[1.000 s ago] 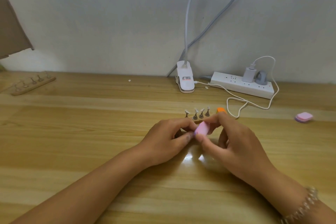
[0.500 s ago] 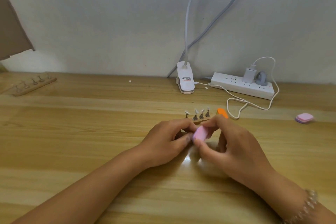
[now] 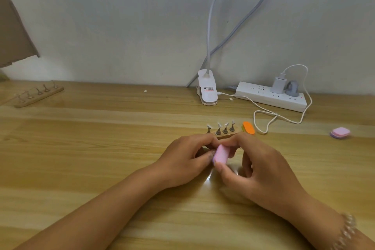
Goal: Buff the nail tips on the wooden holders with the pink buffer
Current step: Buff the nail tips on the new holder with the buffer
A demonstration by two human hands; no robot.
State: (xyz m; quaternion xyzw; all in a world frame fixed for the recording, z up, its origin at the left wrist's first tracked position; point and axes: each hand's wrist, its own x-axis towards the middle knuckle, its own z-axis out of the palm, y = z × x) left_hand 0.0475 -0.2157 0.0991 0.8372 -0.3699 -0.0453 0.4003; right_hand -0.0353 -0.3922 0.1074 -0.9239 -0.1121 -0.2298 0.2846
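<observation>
**Two hands crowd one small buffer**

Two hands meet just in front of the wooden holder (image 3: pixel 225 135), low over the table (image 3: pixel 81 158). The right hand (image 3: pixel 261 170) pinches the pink buffer (image 3: pixel 220 155) narrowly between thumb and forefinger, its long face tilted toward the left hand (image 3: pixel 186 158). The left fingers (image 3: pixel 203 144) curl in toward the thumb. Whatever they pinch is hidden behind them and the buffer, so it cannot be told whether a nail tip sits there. Four nail tips (image 3: pixel 222 127) stand upright on the holder, just behind the knuckles.

The likeliest trouble is the grip itself. The buffer is held only at its ends, so a hard stroke could twist it out of the pinch. Too much pressure might also pop a tip off its mount or flex it. Both sets of knuckles are close to the upright tips, and a wide stroke could knock one over or shove the light holder into the orange buffer (image 3: pixel 248 127) at its right end. A second wooden holder (image 3: pixel 38 95) lies well apart at the far left, seemingly still waiting.
</observation>
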